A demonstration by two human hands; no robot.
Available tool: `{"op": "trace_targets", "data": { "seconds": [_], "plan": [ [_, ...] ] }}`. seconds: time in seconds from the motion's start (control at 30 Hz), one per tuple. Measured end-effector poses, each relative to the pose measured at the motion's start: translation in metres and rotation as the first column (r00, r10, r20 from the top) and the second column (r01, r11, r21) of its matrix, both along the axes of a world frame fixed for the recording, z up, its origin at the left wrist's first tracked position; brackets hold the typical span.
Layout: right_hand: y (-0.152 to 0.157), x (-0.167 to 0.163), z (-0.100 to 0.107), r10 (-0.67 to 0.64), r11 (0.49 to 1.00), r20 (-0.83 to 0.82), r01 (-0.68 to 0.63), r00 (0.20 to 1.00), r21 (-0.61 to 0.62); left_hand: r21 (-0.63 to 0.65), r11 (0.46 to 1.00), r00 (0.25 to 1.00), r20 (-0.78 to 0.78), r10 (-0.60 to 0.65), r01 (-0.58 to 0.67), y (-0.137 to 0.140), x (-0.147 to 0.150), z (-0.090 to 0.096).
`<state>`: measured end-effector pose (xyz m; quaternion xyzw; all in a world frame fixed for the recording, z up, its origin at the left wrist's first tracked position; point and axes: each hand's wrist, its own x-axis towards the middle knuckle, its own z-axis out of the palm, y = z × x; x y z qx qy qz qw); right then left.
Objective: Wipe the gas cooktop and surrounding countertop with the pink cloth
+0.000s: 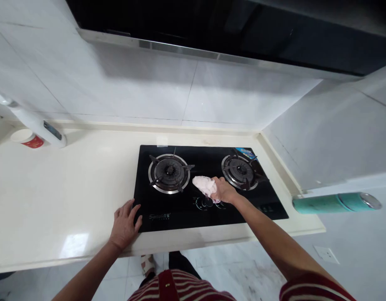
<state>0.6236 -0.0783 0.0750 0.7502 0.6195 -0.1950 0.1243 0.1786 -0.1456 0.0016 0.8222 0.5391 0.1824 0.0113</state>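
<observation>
A black glass gas stove (180, 213) with two burners is set into the cream countertop. My right hand (223, 190) is closed on a pale pink cloth (204, 184), which rests on the glass between the left burner (169, 171) and the right burner (241, 170), just above the control knobs (208, 202). At the stove's front left corner, my left hand (125, 223) lies flat with its fingers spread, the fingertips reaching the edge of the glass.
Overhead juts a black range hood (212, 29). A teal bottle (333, 203) is at the counter's right end. On the far left are a white cordless appliance (39, 125) and a red and white paper cup (26, 138). Tiled walls close off the back and right.
</observation>
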Motion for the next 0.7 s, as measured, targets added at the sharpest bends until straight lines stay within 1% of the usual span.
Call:
{"op": "trace_targets", "data": {
  "seconds": [0.1,0.17,0.23,0.3,0.37,0.5,0.6,0.7],
  "plan": [
    [0.025,0.004,0.001,-0.044,0.998,0.042,0.042,0.998,0.050,-0.038,0.999,1.000,0.027,0.009,-0.008,-0.001,0.000,0.000],
    [0.042,0.002,0.002,-0.040,0.997,0.066,0.035,0.997,0.074,-0.061,0.998,0.999,0.040,0.009,-0.007,-0.001,0.000,0.001],
    [0.054,-0.005,0.004,0.014,0.997,0.068,-0.020,0.998,0.079,-0.070,0.998,0.999,0.039,0.011,-0.009,-0.001,0.000,0.002],
    [0.055,-0.017,0.005,0.087,0.993,0.060,-0.091,0.994,0.070,-0.060,0.998,1.000,0.026,0.010,-0.008,-0.002,0.000,0.003],
    [0.046,-0.035,0.005,0.158,0.986,0.051,-0.160,0.986,0.047,-0.048,0.999,1.000,0.012,0.008,-0.008,-0.002,0.001,0.004],
    [0.014,-0.074,0.006,0.291,0.957,0.034,-0.291,0.956,-0.005,-0.046,0.999,1.000,0.005,0.008,-0.007,-0.003,0.003,0.004],
    [-0.006,-0.098,0.008,0.350,0.937,0.048,-0.349,0.935,-0.027,-0.056,0.998,1.000,0.025,0.018,-0.016,-0.005,0.004,0.004],
    [-0.019,-0.113,0.015,0.394,0.919,0.058,-0.391,0.917,-0.047,-0.072,0.997,0.998,0.047,0.029,-0.026,-0.006,0.005,0.005]
  ]
}}
